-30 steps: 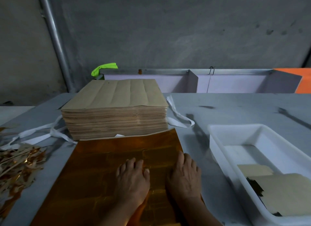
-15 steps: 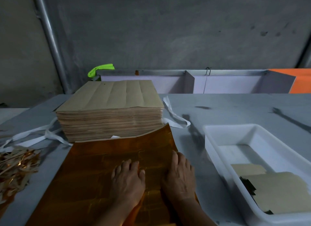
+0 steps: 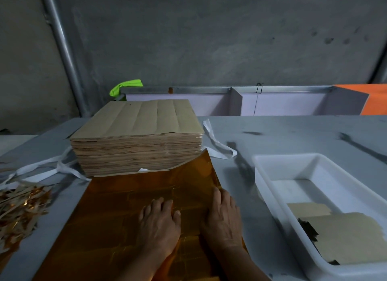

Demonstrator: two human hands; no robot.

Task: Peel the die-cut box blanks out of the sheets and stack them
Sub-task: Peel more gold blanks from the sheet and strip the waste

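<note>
My left hand: palm down, fingers stretched flat, pressing the sheet, grasping nothing.
My right hand: just beside it at 3 o'clock, flat over the sheet's right edge, released.
Die-cut foil sheet: orange-gold, under both hands on the grey table; far edge curls up against the stack.
Stack of brown sheets: 12 o'clock.
White tray: 3 o'clock; holds box blanks, brown side up.
Scrap trimmings: heap at 9 o'clock.
White straps: loose either side of the stack.
</note>
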